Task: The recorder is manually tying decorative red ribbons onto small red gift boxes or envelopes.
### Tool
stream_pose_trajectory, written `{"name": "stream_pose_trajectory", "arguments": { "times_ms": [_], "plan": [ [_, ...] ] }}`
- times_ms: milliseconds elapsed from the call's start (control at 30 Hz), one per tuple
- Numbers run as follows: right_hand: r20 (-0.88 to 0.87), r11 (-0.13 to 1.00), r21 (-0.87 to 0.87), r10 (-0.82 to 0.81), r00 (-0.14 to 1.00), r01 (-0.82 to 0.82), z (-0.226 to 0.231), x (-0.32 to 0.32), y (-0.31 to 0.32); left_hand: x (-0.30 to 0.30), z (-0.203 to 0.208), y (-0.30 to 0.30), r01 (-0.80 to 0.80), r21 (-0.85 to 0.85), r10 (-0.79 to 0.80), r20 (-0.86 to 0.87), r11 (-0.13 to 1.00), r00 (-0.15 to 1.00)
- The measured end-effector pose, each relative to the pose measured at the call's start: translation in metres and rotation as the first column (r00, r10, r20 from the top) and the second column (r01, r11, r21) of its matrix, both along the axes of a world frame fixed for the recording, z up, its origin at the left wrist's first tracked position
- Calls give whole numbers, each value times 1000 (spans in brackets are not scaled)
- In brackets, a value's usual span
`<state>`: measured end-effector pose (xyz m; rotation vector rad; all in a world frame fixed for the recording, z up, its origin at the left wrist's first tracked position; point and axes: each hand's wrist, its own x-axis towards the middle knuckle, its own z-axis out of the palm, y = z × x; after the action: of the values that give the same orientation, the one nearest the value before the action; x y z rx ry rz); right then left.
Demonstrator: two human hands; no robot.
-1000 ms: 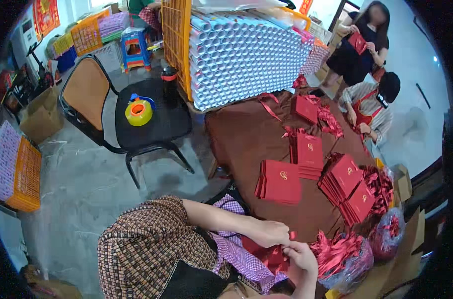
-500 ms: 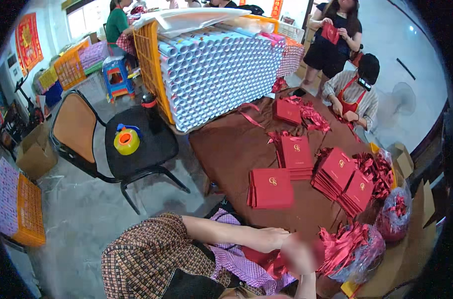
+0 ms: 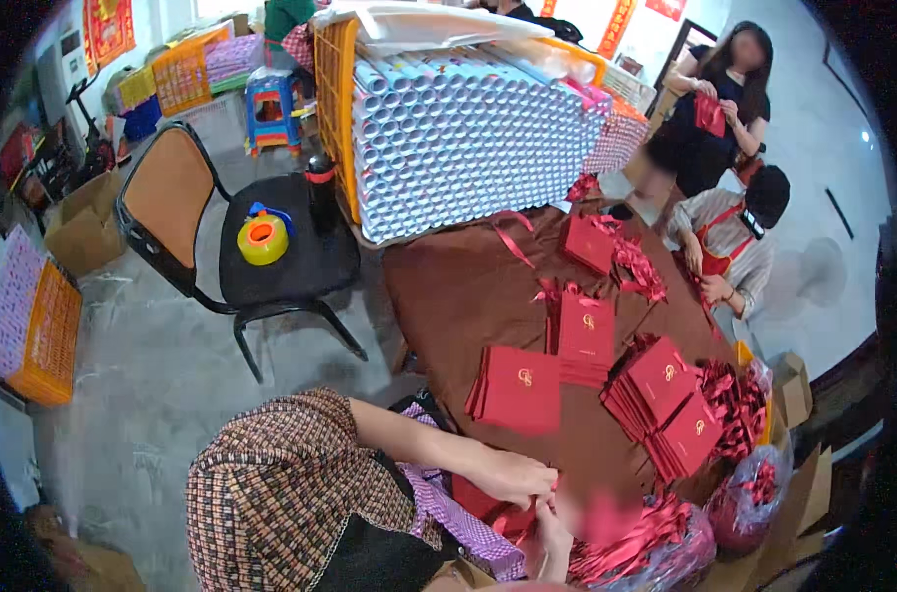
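Close together near the lower middle, my left hand (image 3: 520, 479) and my right hand (image 3: 551, 541) are both closed, fingertips almost touching. A bit of red ribbon (image 3: 513, 521) shows between and below them, pinched in the fingers. Under my left forearm lies a red paper bag (image 3: 471, 498), partly covered by my arm and a purple checked cloth (image 3: 468, 533). To the right of my hands is a heap of loose red ribbons (image 3: 631, 538) in clear plastic, its near part blurred.
Stacks of red gift bags (image 3: 516, 388) stand on the brown tablecloth (image 3: 439, 296). Beyond is an orange crate (image 3: 335, 109) of blue-white paper tubes (image 3: 468, 148). A black chair (image 3: 291, 257) holds yellow tape (image 3: 262, 240). One person sits across the table; another stands holding a red bag.
My hands have drawn together and the fingertips now meet over the ribbon. The whole view has shifted, so the table and people appear in slightly different places.
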<state>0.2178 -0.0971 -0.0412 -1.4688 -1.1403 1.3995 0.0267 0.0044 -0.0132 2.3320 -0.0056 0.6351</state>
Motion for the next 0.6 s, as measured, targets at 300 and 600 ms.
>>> {"name": "stream_pose_trajectory", "arguments": {
  "times_ms": [300, 600],
  "plan": [
    [-188, 991, -48, -129, 974, 122, 5, -2, 10, 11, 0, 13, 27, -167, -51, -143, 986, 988],
    [67, 999, 16, 35, 997, -37, 25, 7, 13, 25, -3, 20, 43, -94, -49, -58, 995, 997]
  ]
}}
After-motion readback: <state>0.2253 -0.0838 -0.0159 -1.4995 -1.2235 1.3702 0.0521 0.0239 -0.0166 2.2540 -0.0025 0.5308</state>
